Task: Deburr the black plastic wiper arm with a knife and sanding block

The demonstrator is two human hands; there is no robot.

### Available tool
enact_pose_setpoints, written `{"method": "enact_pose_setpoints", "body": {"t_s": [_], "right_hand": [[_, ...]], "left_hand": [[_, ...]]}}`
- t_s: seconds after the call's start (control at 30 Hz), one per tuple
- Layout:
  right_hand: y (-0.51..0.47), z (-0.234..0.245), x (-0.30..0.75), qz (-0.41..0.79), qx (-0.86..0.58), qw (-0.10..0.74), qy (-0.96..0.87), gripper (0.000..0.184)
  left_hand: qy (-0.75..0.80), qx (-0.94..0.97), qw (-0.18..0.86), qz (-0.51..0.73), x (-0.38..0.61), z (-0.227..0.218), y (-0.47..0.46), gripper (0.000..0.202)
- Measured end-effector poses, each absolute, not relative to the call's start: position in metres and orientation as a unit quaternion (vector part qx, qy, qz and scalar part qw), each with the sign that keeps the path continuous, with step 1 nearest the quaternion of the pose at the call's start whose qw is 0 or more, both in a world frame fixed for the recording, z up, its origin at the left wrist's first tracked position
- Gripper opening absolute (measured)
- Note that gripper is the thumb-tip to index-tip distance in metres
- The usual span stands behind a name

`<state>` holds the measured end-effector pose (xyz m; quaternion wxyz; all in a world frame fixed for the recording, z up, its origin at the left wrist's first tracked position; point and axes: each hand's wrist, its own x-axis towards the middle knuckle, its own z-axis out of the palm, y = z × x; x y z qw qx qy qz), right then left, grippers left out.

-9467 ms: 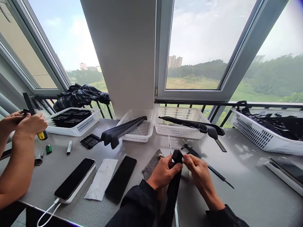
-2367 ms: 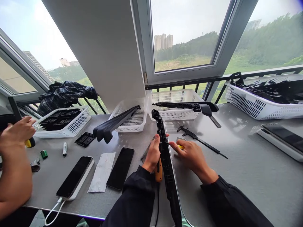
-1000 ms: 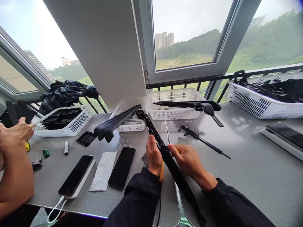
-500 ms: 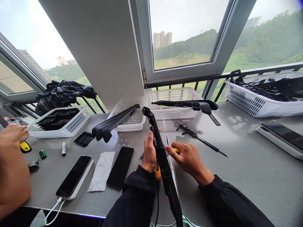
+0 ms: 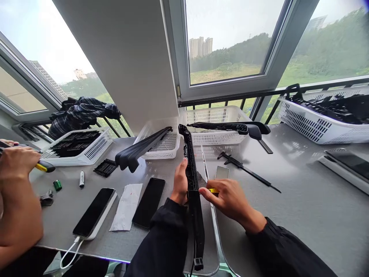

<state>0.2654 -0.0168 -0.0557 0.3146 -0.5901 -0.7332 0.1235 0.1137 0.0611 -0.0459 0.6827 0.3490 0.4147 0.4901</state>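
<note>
A long black plastic trim piece (image 5: 196,215) stands lengthwise before me, its ribbed hollow face showing on the upper half. My left hand (image 5: 180,181) is wrapped round its left side, thumb up along the edge; the other fingers are hidden behind it. My right hand (image 5: 230,200) is closed round a small yellow tool (image 5: 213,190), mostly covered by the fingers, with its tip end at the right edge of the piece. The tool's exact kind cannot be made out. A dark cloth-like patch (image 5: 201,181) lies behind the piece.
White baskets (image 5: 161,154) with long black parts (image 5: 138,148) stand at the back. A caliper (image 5: 238,162) lies to the right, phones (image 5: 149,202) and a paper tissue (image 5: 126,207) to the left. Another person's hand (image 5: 20,159) holds a yellow-black tool (image 5: 45,165) at far left.
The trim piece has turned more upright, its lower end swinging left into view. My right hand, with the yellow tool, is slightly lower along its edge. The other person's hand has moved right.
</note>
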Motion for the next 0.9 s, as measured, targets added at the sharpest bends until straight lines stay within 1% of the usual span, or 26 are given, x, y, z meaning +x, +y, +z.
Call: {"method": "enact_pose_setpoints", "body": {"t_s": [0.13,0.3,0.43,0.53,0.77,0.9], "right_hand": [[-0.018,-0.054,0.264,0.141,-0.587,0.293,-0.742,0.081],[-0.019,-0.052,0.266,0.129,-0.605,0.303,-0.724,0.083],[-0.019,-0.052,0.264,0.107,-0.619,0.294,-0.72,0.084],[-0.018,-0.054,0.264,0.095,-0.627,0.277,-0.721,0.086],[-0.017,-0.057,0.262,0.086,-0.639,0.275,-0.713,0.087],[-0.019,-0.057,0.262,0.097,-0.629,0.278,-0.72,0.086]], "left_hand": [[0.421,0.383,0.658,0.494,0.113,-0.053,0.065,0.064],[0.438,0.417,0.605,0.518,0.115,-0.058,0.064,0.066],[0.448,0.423,0.556,0.558,0.117,-0.053,0.062,0.063],[0.45,0.413,0.537,0.582,0.117,-0.046,0.061,0.06],[0.447,0.4,0.548,0.583,0.118,-0.04,0.058,0.06],[0.443,0.386,0.59,0.553,0.116,-0.044,0.06,0.06]]}}
